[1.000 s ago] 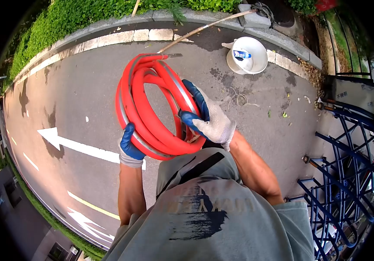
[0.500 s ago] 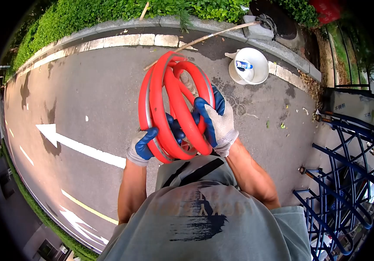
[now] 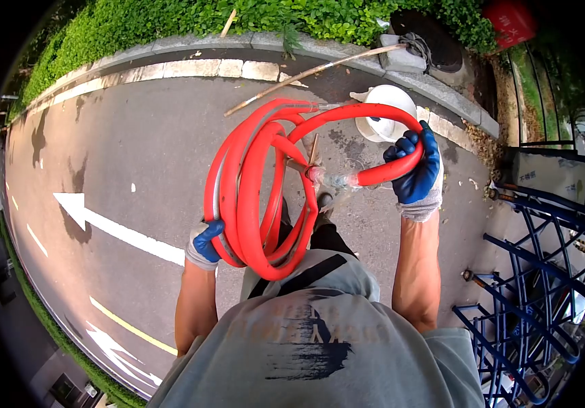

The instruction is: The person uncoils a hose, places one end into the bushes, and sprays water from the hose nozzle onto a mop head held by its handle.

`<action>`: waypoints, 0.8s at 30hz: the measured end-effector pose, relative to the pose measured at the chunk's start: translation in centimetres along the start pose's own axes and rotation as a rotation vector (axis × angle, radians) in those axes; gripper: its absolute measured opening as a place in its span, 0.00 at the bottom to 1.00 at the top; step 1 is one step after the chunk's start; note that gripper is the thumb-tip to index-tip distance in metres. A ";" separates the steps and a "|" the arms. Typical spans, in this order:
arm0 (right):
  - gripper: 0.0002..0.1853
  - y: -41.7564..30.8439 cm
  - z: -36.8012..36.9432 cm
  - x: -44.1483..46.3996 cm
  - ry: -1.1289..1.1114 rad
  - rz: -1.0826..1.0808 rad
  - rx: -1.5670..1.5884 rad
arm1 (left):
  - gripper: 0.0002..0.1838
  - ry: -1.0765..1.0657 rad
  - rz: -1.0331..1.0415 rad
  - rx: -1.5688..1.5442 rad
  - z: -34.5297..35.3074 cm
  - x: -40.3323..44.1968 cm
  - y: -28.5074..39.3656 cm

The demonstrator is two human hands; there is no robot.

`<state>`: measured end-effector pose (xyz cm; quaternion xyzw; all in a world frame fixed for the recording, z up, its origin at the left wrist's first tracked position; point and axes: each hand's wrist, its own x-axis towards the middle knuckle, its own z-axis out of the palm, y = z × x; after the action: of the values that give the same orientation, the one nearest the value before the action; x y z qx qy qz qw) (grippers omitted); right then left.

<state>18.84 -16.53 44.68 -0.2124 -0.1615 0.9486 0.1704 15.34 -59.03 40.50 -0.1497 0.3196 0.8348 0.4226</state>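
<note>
A thick red hose (image 3: pixel 252 180) hangs in several loops in front of my body, with a grey stripe along it. My left hand (image 3: pixel 205 243), in a blue-coated work glove, grips the left side of the coil; part of its fingers is hidden behind the loops. Off to the right, my right hand (image 3: pixel 416 170) wraps round one end length of the hose, pulled apart from the coil. Between that length and the coil shows a joint wrapped in clear plastic (image 3: pixel 335 178). A thin brown rod-like piece (image 3: pixel 313 148) sticks up beside this joint.
A white bucket (image 3: pixel 396 102) stands by the kerb, partly behind the hose. Across the pavement lies a long wooden pole (image 3: pixel 316 70), its far end on a stone block (image 3: pixel 403 60). Blue metal frames (image 3: pixel 537 272) stand at the right. A hedge (image 3: pixel 170 24) runs beyond the kerb.
My right hand has moved right, drawing a hose length out from the coil and exposing the plastic-wrapped joint. My left hand has shifted slightly left and stays on the coil.
</note>
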 end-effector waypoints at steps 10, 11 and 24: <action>0.39 -2.9 1.9 -2.2 -0.295 0.303 -1.108 | 0.34 0.053 0.026 0.140 2.6 0.1 1.5; 0.38 -3.3 2.0 -2.0 -0.307 0.274 -1.320 | 0.34 0.057 0.024 0.115 2.3 -0.1 1.9; 0.31 15.6 7.3 3.0 -0.764 0.248 -1.326 | 0.27 0.124 0.139 0.401 4.5 3.9 6.5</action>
<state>8.99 -30.97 43.97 0.0551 -0.7181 0.6732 -0.1675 7.94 -56.49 44.52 -0.0912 0.5140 0.7709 0.3649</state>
